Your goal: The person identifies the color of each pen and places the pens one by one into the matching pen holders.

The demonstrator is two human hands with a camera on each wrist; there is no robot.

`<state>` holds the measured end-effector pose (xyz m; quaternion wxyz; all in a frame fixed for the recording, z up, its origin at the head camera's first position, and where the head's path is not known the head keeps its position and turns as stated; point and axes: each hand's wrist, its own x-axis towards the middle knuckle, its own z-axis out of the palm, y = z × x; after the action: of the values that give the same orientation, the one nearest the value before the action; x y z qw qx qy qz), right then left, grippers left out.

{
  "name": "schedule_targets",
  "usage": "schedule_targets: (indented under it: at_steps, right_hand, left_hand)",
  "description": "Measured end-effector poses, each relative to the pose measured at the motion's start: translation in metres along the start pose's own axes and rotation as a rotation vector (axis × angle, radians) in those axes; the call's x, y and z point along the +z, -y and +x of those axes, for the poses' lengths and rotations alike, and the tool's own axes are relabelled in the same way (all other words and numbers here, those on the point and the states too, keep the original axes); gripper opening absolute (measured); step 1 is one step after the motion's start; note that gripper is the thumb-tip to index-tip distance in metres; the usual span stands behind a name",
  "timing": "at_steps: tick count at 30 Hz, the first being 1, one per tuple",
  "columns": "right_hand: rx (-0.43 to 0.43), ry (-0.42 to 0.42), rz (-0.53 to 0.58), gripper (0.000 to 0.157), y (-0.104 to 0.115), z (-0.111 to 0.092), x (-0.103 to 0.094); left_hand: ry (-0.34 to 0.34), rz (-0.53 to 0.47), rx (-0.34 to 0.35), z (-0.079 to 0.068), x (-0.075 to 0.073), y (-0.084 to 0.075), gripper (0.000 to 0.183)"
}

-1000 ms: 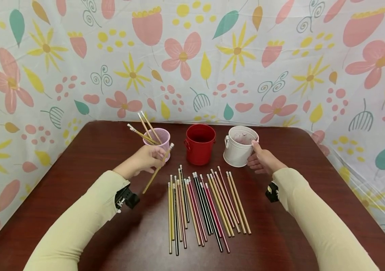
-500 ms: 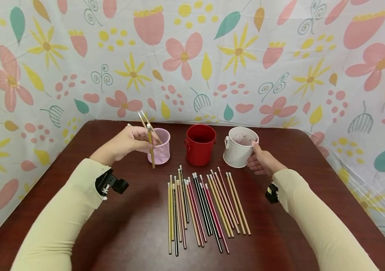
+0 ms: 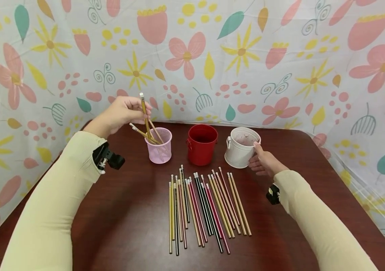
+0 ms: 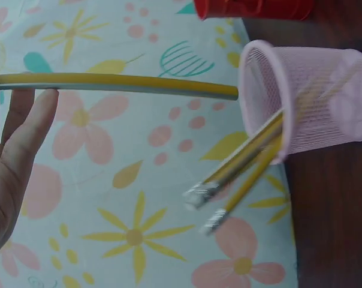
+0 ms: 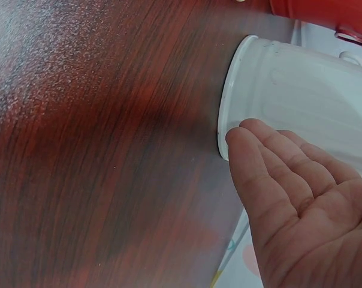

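Observation:
In the head view my left hand [image 3: 122,112] is raised over the pink mesh cup [image 3: 161,153], pinching a yellow pencil [image 3: 143,107] with its eraser end up. The left wrist view shows that pencil's [image 4: 139,83] lower end right at the cup's mouth [image 4: 246,78]. A few yellow pencils [image 4: 238,186] lean inside the cup, white erasers sticking out. On the right, my right hand [image 3: 264,161] is at the white bucket [image 3: 238,152], thumb at its rim. Its fingers [image 5: 277,156] lie fairly straight along the bucket's side in the right wrist view.
Between cup and white bucket stands a red bucket [image 3: 200,148]. Many yellow, black, pink and red pencils [image 3: 209,210] lie in a spread row on the dark wooden table [image 3: 128,210]. A flower-patterned cloth [image 3: 192,75] hangs behind.
My left hand has carried the yellow pencil from in front of the cup, first left, then up above it, turning it more upright. The right hand stays at the white bucket.

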<state>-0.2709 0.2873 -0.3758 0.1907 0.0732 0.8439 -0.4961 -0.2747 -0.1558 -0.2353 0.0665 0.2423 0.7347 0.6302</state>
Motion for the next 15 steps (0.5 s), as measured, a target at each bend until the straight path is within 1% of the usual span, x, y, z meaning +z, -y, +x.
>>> schedule_targets:
  at_steps: [2,4,6,9,11,15]
  right_hand:
    - [0.004,-0.004,0.006,0.098,0.000,-0.001,0.000]
    - [0.007,-0.008,0.009,0.098,-0.001,0.000,0.001]
    - [0.012,-0.010,0.010,0.098,0.000,0.001,0.002]
    - [0.014,-0.013,0.012,0.097,0.002,0.004,0.004]
    - [0.009,-0.012,0.018,0.098,0.003,0.005,0.006]
    - [0.002,-0.006,0.017,0.096,0.003,0.006,0.007]
  left_hand:
    - [-0.021,0.012,-0.009,0.006,0.000,-0.004,0.034]
    - [-0.033,0.011,-0.003,0.009,-0.001,-0.006,0.035]
    - [-0.043,-0.009,0.000,0.012,-0.002,-0.004,0.035]
    - [-0.052,-0.050,0.001,0.013,-0.005,0.004,0.036]
    - [-0.063,-0.023,-0.011,0.015,-0.005,0.012,0.034]
    - [-0.071,0.107,-0.062,0.019,-0.002,0.031,0.020]
